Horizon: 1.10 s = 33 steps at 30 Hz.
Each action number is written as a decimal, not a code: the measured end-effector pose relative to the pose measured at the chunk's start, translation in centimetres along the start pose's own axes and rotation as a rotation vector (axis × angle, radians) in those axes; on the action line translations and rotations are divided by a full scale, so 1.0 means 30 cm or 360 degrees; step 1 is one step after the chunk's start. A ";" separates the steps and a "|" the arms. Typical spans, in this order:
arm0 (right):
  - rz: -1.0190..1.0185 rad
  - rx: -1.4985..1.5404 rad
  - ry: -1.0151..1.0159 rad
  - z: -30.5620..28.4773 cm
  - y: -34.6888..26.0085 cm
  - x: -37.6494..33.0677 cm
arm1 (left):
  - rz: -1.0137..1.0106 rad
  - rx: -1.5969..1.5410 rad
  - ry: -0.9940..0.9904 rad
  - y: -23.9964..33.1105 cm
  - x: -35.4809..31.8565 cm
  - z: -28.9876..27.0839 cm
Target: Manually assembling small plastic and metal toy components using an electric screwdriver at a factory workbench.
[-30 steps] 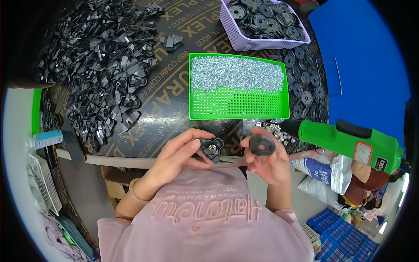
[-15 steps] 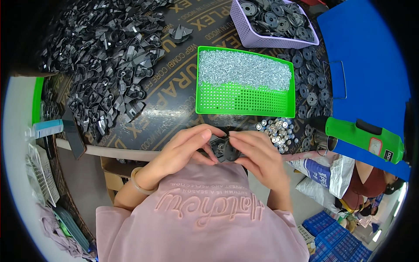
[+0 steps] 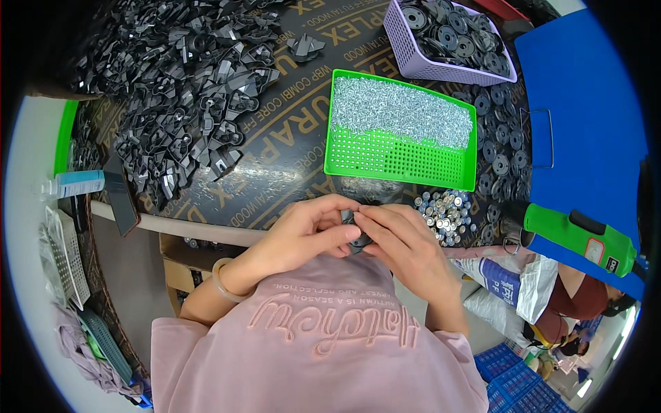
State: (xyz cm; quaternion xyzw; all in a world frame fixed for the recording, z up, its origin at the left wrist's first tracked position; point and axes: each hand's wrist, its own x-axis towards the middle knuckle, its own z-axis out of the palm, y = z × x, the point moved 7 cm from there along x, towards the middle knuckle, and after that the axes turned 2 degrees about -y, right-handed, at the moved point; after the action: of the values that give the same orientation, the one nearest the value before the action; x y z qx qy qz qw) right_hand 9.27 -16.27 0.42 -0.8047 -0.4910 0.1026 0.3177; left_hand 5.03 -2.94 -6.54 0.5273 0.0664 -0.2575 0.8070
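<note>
Two black parts (image 3: 359, 243), apart a second ago, now sit together (mostly hidden) in the grip of your left hand (image 3: 308, 230) and right hand (image 3: 411, 246).

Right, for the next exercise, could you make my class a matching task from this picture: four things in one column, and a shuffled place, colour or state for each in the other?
Column 1
1. Left hand and right hand
2. Fine silver pieces
3. Basket
4. Power tool

Column 2
A. Lilac, filled with black discs
B. Green and black, at the picture's right
C. Holding a black part between them
D. Heaped in the far part of the green tray

Pairs: 1-C, 2-D, 3-A, 4-B
</note>
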 end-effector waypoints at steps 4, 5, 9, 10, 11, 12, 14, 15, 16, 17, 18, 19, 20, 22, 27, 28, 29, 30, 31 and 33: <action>-0.0021 0.0011 0.0047 0.013 -0.018 0.020 | 0.0121 0.0141 0.0138 0.015 -0.009 -0.027; 0.0006 0.0029 0.0084 0.015 -0.024 0.026 | 0.0099 0.0358 0.0212 0.027 -0.017 -0.044; 0.0086 0.0050 0.0179 0.000 -0.008 0.009 | 0.0178 0.1035 0.0501 0.127 -0.077 -0.131; 0.0101 0.0037 0.0206 -0.006 0.004 0.001 | 0.0222 0.1098 0.0558 0.138 -0.097 -0.162; 0.0141 0.0012 0.0230 -0.008 0.022 -0.013 | 0.0264 0.1162 0.0615 0.148 -0.117 -0.191; 0.0180 -0.0013 0.0255 -0.010 0.036 -0.026 | 0.0243 0.1246 0.0662 0.156 -0.133 -0.210; 0.0210 -0.0007 0.0282 -0.013 0.043 -0.039 | 0.0265 0.1394 0.0677 0.161 -0.145 -0.218; 0.0266 -0.0018 0.0290 -0.008 0.056 -0.050 | 0.0288 0.1540 0.0675 0.165 -0.151 -0.216; 0.0327 -0.0032 0.0299 -0.005 0.067 -0.060 | 0.0283 0.1543 0.0684 0.170 -0.154 -0.208; 0.0353 -0.0058 0.0335 -0.008 0.071 -0.065 | 0.0280 0.1632 0.0785 0.187 -0.161 -0.194; 0.0348 -0.0052 0.0333 -0.010 0.069 -0.070 | 0.0276 0.1720 0.0884 0.205 -0.171 -0.182; 0.0398 -0.0064 0.0378 -0.023 0.072 -0.083 | 0.0237 0.1763 0.0982 0.223 -0.181 -0.180; 0.0451 -0.0078 0.0423 -0.035 0.077 -0.097 | 0.0292 0.1818 0.1106 0.228 -0.195 -0.205; 0.0638 -0.0031 0.0551 -0.053 0.106 -0.138 | 0.0394 0.1937 0.1425 0.259 -0.229 -0.256; 0.0932 -0.0137 0.0704 -0.075 0.176 -0.206 | 0.0278 0.2341 0.1722 0.252 -0.259 -0.339; 0.0948 -0.0179 0.0712 -0.076 0.177 -0.206 | 0.0270 0.2276 0.1733 0.235 -0.261 -0.351; 0.0958 -0.0191 0.0717 -0.075 0.175 -0.204 | 0.0349 0.2320 0.1741 0.229 -0.263 -0.351; 0.1010 -0.0171 0.0750 -0.074 0.174 -0.208 | 0.0392 0.2345 0.1777 0.228 -0.267 -0.348; 0.1067 -0.0144 0.0778 -0.072 0.183 -0.210 | 0.0425 0.2374 0.1809 0.230 -0.262 -0.347; 0.1134 -0.0143 0.0790 -0.060 0.208 -0.208 | 0.0439 0.2445 0.1825 0.241 -0.248 -0.345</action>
State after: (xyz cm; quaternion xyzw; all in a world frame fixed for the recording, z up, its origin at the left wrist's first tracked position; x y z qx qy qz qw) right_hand 11.55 -24.32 -2.92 -0.9371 -0.0955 -0.0123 0.3355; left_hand 3.84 11.05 -2.32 0.9597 0.2011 0.1625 0.1105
